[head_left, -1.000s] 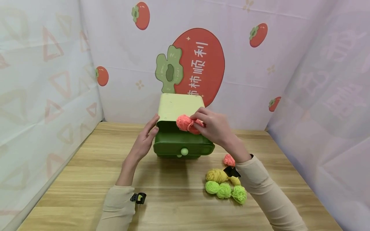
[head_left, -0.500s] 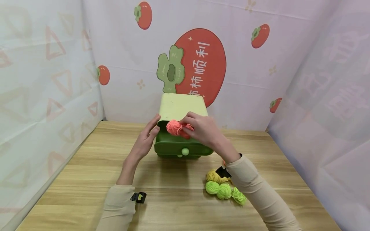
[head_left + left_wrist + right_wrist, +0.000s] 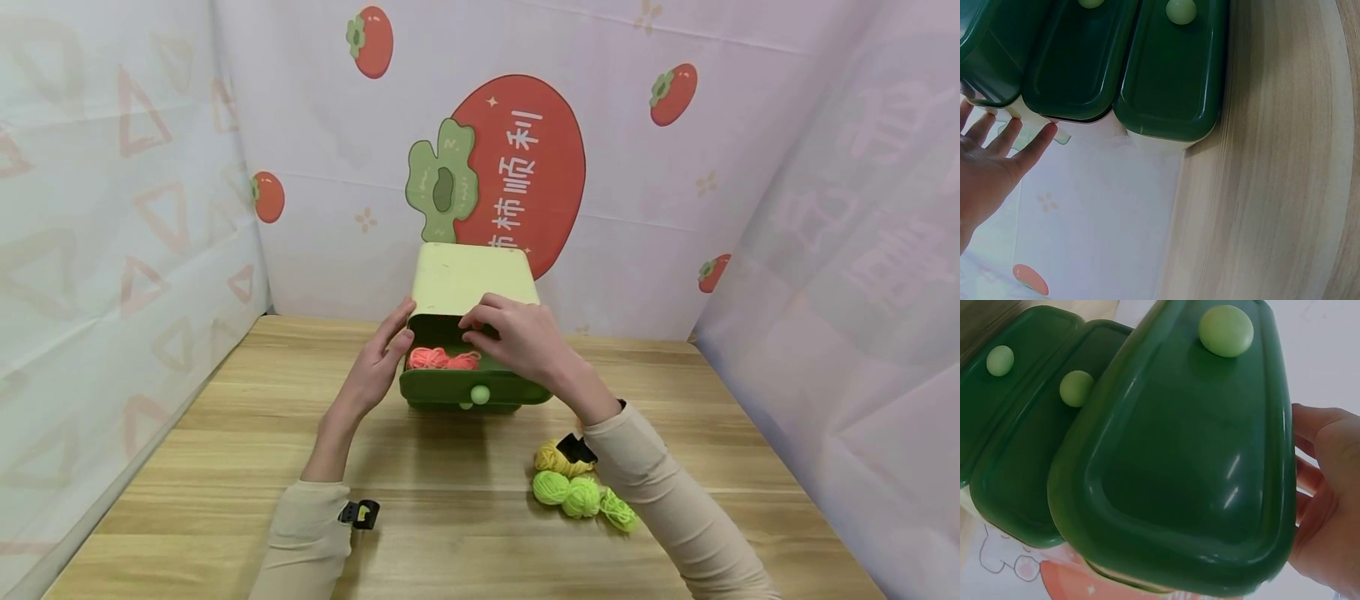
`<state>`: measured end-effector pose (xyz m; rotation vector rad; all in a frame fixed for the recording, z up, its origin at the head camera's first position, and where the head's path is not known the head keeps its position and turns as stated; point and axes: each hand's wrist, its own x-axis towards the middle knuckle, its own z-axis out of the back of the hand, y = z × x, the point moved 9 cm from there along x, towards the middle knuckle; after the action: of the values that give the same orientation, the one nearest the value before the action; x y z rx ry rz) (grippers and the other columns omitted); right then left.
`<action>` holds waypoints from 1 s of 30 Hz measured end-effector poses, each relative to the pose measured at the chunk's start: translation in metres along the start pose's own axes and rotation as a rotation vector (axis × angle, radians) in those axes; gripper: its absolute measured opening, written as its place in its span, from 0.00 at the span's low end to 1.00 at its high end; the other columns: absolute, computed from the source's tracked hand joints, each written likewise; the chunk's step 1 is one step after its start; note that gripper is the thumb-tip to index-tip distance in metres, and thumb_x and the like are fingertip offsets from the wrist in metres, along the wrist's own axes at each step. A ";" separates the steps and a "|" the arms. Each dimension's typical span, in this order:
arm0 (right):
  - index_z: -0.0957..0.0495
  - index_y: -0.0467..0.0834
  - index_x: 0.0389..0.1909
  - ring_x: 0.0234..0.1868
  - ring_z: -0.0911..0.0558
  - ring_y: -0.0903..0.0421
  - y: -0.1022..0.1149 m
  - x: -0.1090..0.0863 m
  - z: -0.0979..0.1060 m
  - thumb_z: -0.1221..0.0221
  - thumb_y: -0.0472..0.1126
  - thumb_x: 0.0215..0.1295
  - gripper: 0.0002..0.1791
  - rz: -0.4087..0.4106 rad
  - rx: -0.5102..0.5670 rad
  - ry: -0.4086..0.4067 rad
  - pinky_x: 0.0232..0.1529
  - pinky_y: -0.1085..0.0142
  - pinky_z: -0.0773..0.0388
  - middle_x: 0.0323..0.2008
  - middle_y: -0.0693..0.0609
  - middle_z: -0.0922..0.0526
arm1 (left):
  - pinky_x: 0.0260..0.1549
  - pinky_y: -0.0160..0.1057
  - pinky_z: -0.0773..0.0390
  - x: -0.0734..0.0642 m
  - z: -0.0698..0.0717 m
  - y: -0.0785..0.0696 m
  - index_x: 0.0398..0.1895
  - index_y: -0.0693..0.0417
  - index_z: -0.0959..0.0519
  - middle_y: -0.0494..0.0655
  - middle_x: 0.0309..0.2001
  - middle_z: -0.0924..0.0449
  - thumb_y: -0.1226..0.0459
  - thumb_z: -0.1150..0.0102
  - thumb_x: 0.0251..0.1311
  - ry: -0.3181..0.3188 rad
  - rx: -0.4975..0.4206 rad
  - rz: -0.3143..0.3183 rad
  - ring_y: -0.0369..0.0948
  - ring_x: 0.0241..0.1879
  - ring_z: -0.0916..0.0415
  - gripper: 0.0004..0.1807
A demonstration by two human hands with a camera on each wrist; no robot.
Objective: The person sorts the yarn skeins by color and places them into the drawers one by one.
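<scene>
A small desktop drawer cabinet (image 3: 474, 275) with a pale top stands at the back of the table. Its top drawer (image 3: 435, 387) is pulled out, and a bundle of coral-pink yarn (image 3: 433, 358) lies inside at the left. My left hand (image 3: 373, 360) rests on the cabinet's left side, fingers extended; the left wrist view shows its fingertips touching the wall beside the drawers. Above the drawer's right part hovers my right hand (image 3: 525, 337), fingers loosely bent, apart from the yarn. In the right wrist view the drawer front (image 3: 1191, 456) hides those fingertips.
Right of the cabinet lie yellow yarn (image 3: 557, 457) and several lime-green yarn balls (image 3: 581, 497), partly covered by the right wrist's black camera (image 3: 576, 449). The wooden table (image 3: 247, 433) is bordered by printed cloth walls.
My right hand has brought the coral yarn left over the drawer and let it go. The yarn has dropped inside. My left hand has stayed on the cabinet's side.
</scene>
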<state>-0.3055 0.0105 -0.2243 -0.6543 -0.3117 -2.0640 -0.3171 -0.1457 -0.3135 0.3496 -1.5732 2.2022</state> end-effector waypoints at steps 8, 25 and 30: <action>0.17 0.48 0.36 0.28 0.23 0.66 -0.009 -0.007 0.010 0.36 0.44 0.59 0.06 -0.018 0.039 -0.021 0.25 0.71 0.26 0.31 0.59 0.21 | 0.68 0.53 0.45 0.001 0.000 -0.002 0.73 0.48 0.48 0.43 0.74 0.56 0.61 0.62 0.73 0.001 0.000 -0.016 0.40 0.72 0.55 0.27; 0.17 0.49 0.38 0.22 0.28 0.64 -0.049 -0.037 0.027 0.36 0.45 0.59 0.07 -0.162 0.048 -0.064 0.24 0.69 0.29 0.32 0.59 0.20 | 0.68 0.52 0.46 0.001 -0.001 -0.004 0.73 0.50 0.48 0.45 0.74 0.56 0.61 0.63 0.73 0.004 0.010 -0.027 0.41 0.72 0.56 0.27; 0.17 0.50 0.39 0.21 0.30 0.64 -0.063 -0.050 0.030 0.38 0.45 0.60 0.07 -0.207 0.042 -0.068 0.22 0.69 0.31 0.32 0.60 0.20 | 0.68 0.55 0.47 0.003 -0.002 0.005 0.73 0.47 0.48 0.43 0.74 0.56 0.61 0.62 0.73 -0.003 -0.007 -0.031 0.42 0.73 0.56 0.27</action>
<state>-0.3268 0.0937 -0.2259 -0.6925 -0.4779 -2.2282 -0.3221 -0.1451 -0.3170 0.3723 -1.5664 2.1729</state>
